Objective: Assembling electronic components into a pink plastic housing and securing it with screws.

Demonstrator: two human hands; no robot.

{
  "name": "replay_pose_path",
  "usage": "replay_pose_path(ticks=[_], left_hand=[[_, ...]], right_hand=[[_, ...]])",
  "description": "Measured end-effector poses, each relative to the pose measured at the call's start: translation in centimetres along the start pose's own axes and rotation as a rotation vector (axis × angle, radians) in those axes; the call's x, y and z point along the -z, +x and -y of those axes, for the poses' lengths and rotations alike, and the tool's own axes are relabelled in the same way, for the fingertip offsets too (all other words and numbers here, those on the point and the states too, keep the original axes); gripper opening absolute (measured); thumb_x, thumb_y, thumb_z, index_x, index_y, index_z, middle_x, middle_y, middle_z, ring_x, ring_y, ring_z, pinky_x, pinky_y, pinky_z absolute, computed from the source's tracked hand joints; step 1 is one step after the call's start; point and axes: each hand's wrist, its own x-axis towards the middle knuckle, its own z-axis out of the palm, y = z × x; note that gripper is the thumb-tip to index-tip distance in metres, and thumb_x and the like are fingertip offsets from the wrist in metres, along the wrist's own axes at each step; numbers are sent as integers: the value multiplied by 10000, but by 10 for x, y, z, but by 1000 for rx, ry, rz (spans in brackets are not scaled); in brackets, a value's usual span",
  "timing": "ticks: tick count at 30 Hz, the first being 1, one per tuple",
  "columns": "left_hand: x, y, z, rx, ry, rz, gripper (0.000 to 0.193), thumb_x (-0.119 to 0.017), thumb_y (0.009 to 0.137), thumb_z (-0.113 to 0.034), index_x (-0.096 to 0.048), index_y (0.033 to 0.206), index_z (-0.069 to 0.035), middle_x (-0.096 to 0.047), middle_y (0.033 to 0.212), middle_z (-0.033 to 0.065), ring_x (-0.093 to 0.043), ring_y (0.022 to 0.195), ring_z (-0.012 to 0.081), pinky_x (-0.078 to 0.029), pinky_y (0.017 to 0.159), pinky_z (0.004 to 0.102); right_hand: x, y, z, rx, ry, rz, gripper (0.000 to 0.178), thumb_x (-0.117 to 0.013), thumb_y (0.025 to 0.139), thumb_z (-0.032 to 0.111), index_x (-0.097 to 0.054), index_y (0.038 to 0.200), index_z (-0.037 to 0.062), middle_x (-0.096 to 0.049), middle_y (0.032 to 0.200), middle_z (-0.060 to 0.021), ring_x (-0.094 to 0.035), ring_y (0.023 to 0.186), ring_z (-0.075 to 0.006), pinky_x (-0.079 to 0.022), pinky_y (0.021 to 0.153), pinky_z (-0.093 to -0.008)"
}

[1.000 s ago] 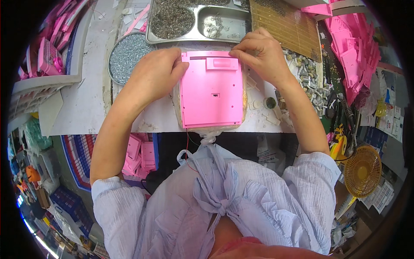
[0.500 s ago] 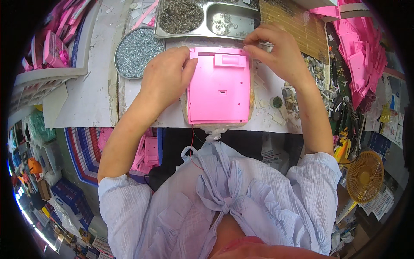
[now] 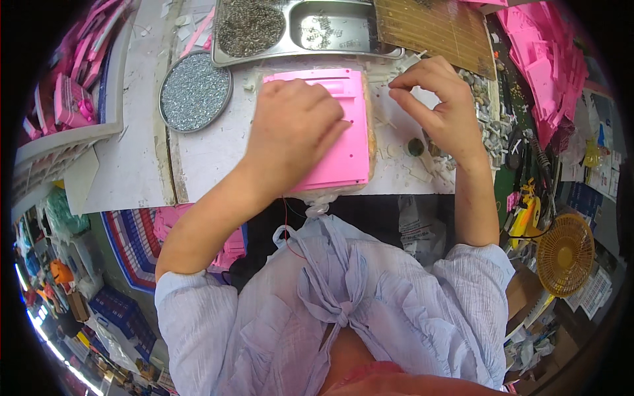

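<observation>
Left hand [image 3: 294,132]: flat, fingers together, pressing pink plastic panel [image 3: 340,129] at the bench [image 3: 132,171] near edge. Right hand [image 3: 439,109]: just beside, fingertips pinched, content too small to tell. Far edge: round dish of screws [image 3: 195,90], steel tray [image 3: 300,30]

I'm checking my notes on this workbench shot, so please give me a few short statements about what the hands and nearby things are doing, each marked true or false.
1. The left hand lies flat on the pink plastic panel. True.
2. The right hand also presses on the pink panel. False: it is off to the panel's right, fingertips pinched together above the white tabletop.
3. A round dish of small silvery parts sits to the left of the panel. True.
4. The metal tray at the far edge has a single compartment. False: it shows at least two.
5. A yellow fan stands on the tabletop between the hands. False: it is low on the person's right.
</observation>
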Motion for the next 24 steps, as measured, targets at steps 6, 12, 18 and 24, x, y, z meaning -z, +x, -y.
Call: replay_pose_path(ticks=[6,12,18,24], left_hand=[[-17,2,-7,-46,121,30,144,-817,778,-248,-715,840,-168,-651,897,-29,-585,894,203,-350,899,404],[-1,-7,-9,30,133,29,183,-832,769,-274,-740,883,-163,-665,919,-19,-596,935,178,-338,917,397],[79,-43,99,471,287,-206,169,-791,825,-224,-739,893,-78,-696,933,55,-657,883,266,-456,811,418],[86,-69,126,494,430,33,101,-755,858,-211,-747,882,-113,-689,921,31,-632,913,237,-404,872,419]], right_hand=[[9,-11,3,11,-11,-8,111,-768,804,116,-746,891,49,-688,852,-74,-612,885,-265,-489,793,-368],[7,-3,9,47,1,-14,112,-774,795,100,-741,888,45,-687,853,-73,-610,866,-265,-488,779,-366],[7,19,17,61,-8,-57,96,-778,788,61,-746,876,40,-704,856,-73,-612,828,-255,-481,752,-358],[-10,55,34,139,45,13,106,-784,778,39,-741,874,29,-699,832,-79,-626,795,-250,-484,724,-353]])
